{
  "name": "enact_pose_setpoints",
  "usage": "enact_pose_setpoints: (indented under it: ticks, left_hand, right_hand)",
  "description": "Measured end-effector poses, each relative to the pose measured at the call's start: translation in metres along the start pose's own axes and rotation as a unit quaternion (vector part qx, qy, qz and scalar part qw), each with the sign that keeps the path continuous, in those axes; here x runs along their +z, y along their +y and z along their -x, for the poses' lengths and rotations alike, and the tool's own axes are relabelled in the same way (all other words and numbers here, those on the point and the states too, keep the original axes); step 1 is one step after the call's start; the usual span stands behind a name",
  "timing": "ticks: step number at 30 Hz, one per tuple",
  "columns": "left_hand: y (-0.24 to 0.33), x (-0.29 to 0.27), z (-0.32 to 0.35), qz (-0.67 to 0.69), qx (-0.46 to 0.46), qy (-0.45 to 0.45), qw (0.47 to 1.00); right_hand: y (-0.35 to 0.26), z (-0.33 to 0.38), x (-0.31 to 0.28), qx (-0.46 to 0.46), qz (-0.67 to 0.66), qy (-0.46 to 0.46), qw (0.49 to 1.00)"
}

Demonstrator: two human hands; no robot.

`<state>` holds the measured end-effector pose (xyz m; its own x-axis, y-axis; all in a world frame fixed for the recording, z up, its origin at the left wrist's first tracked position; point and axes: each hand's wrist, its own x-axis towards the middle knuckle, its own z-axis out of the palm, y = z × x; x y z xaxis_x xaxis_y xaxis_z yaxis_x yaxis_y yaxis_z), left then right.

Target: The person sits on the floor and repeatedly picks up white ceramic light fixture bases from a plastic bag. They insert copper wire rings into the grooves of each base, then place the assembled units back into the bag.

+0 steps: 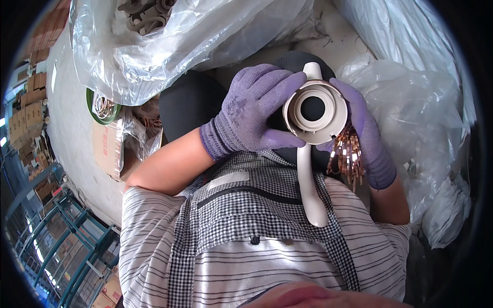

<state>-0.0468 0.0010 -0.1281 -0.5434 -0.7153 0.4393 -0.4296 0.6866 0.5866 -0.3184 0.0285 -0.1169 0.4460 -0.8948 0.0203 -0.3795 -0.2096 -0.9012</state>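
A cream plastic ring-shaped part (337, 124) with a long curved handle and a short spout-like stub is held up in front of my lap. Its round opening faces up, with stepped inner rings and a dark hole in the middle. My left hand (251, 110), in a purple glove, grips its rim from the left, fingers above and thumb below. My right hand (371, 141), gloved the same way, closes on its right side. A bundle of shiny copper-coloured strips (347, 156) hangs at the right palm; how it is held is partly hidden.
Clear plastic bags lie ahead (154, 61) and to the right (411, 123); the far one contains grey-brown curved parts (144, 18). At left are a green-rimmed container (96, 115) with wire-like metal pieces and a cardboard piece (107, 149). Teal metal racks (77, 241) and stacked boxes stand farther left.
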Motion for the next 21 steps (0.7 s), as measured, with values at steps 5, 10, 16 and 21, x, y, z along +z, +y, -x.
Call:
enact_pose_setpoints:
  ticks: [5, 10, 16, 21]
  left_hand:
    - [0.009, 0.000, 0.009, 0.007, -0.014, -0.002, 1.000]
    - [0.019, -0.004, 0.003, 0.056, -0.038, 0.000, 0.998]
    - [0.019, -0.001, -0.002, 0.092, -0.064, -0.017, 0.994]
    - [0.007, 0.021, -0.005, 0.078, -0.031, 0.036, 0.996]
  right_hand:
    - [-0.022, -0.005, -0.003, 0.038, -0.233, 0.035, 0.971]
    - [-0.019, -0.005, 0.001, 0.184, -0.305, 0.076, 0.931]
    - [-0.005, -0.008, 0.006, 0.134, -0.354, 0.084, 0.922]
    - [0.007, -0.009, -0.003, 0.096, -0.310, 0.044, 0.945]
